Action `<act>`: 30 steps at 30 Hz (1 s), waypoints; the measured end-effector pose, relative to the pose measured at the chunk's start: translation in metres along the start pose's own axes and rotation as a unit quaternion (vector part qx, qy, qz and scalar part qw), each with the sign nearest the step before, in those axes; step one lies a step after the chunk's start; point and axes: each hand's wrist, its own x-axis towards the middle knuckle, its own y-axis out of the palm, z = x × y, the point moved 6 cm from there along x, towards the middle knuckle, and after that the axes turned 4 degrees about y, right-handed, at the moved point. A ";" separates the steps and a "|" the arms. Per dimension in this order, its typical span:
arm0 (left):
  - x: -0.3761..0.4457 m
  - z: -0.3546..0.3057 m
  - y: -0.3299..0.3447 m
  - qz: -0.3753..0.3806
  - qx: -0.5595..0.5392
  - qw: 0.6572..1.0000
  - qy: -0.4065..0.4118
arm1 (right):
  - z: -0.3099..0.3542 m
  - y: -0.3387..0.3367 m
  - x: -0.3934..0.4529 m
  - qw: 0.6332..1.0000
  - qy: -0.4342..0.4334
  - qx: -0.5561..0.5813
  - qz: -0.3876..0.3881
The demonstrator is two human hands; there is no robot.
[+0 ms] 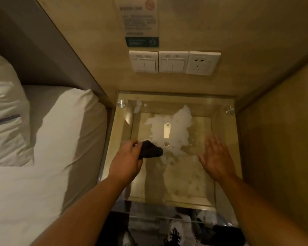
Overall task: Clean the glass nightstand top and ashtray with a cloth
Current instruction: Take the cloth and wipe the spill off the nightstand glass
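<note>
While the head camera looks straight down: a glass nightstand top (pixel 220 132) fills the middle, set in a wood-panelled corner beside a bed.

Left hand: the left hand (pixel 127 161) is closed around a dark cloth (pixel 150 150), fingers curled over its near end — the bunched free end points toward the centre of the glass.

Cloth position: it sits over the left-middle part of the glass, its tip just at the edge of the white foam; whether it presses on the surface or hovers just above, I cannot tell.

Right hand: the right hand (pixel 216 158) is spread flat and holds nothing, palm turned inward, fingers slightly blurred, over the right side of the glass.

Foam: a white foam patch (pixel 178 128) spreads across the centre and back of the top, with a smaller blob near the back-left corner and thin bubbly traces toward the front.

Glass fittings: round metal studs (pixel 121 103) mark the two back corners.

Wall: two white switch plates (pixel 143 61) and a socket (pixel 202 63) sit in a row above the nightstand, below a printed notice (pixel 139 20) too blurred to read.

Bed: white sheets (pixel 48 139) and a pillow (pixel 5 107) lie to the left.

Ashtray: I cannot pick it out in this view.
</note>
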 end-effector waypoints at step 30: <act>0.201 0.110 -0.020 0.097 0.149 0.984 0.030 | -0.004 0.021 0.008 0.997 0.004 0.011 -0.075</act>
